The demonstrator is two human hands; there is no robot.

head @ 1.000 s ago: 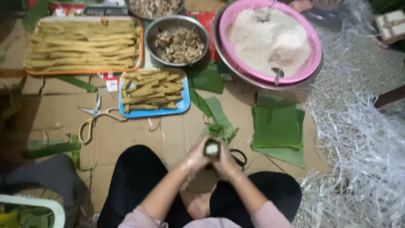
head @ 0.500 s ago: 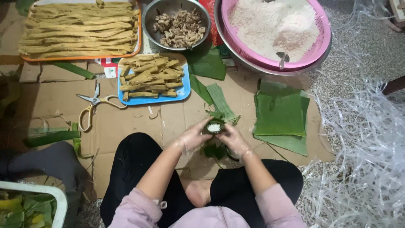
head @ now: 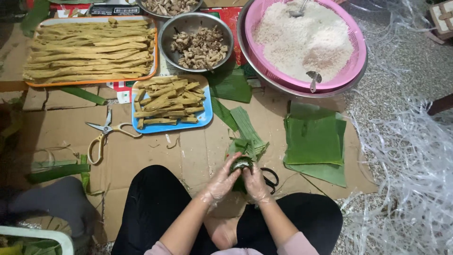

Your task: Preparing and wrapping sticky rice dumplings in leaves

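Both my hands close around a small leaf-wrapped parcel (head: 242,164) low in the middle of the head view, above my crossed legs. My left hand (head: 222,182) cups its left side in a thin clear glove. On the right side my right hand (head: 256,183) presses the green leaf, fingers curled over it. The parcel's top is dark and folded. Loose leaf strips (head: 247,134) lie just beyond it on the cardboard (head: 188,151).
Folded green leaves (head: 314,141) lie at right. A pink basin of white rice (head: 306,42) with spoons sits at top right. A metal bowl of meat pieces (head: 198,45), a blue tray (head: 170,101) and an orange tray (head: 89,49) of yellow strips, scissors (head: 106,134), white plastic string (head: 410,165).
The parcel's open top, showing white filling a moment ago, is now covered by folded leaf. My hands have stayed over my lap, closing tighter around it.
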